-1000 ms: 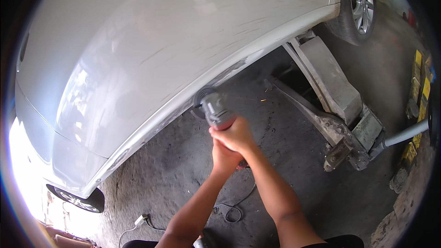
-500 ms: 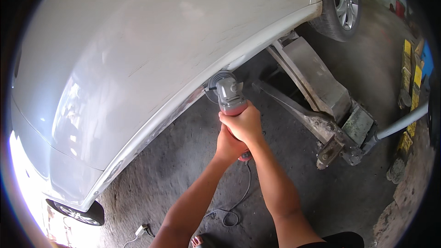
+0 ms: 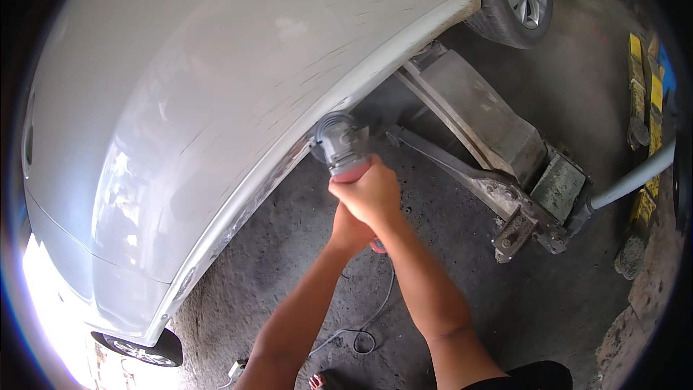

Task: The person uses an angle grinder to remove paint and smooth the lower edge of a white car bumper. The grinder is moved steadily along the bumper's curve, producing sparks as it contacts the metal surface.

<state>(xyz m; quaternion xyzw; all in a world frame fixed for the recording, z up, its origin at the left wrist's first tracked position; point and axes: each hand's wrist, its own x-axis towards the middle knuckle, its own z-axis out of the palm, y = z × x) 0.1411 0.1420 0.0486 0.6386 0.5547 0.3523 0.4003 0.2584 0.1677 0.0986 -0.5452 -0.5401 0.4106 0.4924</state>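
Observation:
Both my hands grip a red and grey angle grinder [image 3: 343, 146] at the middle of the view. My right hand [image 3: 372, 191] is wrapped round its body just behind the metal gear head. Lower down, my left hand [image 3: 349, 230] closes round the rear of the body, partly covered by the right wrist. The grinder's head is at the lower sill [image 3: 292, 150] of a silver-white car [image 3: 216, 87]. Scuffed, bare patches run along that sill. The disc is mostly hidden and blurred, so contact cannot be told exactly.
A floor jack [image 3: 480, 108] reaches under the car on the right, its pale handle [image 3: 635, 179] pointing right. Yellow and black bars [image 3: 637, 90] lie beyond it. The power cord [image 3: 361, 332] loops over the dark floor near my foot [image 3: 316, 381]. A wheel [image 3: 521, 0] stands at the upper right.
The view has shifted slightly, so car and jack sit differently in it. The grinder remains in both hands at the sill; faint dust now hangs beside its head.

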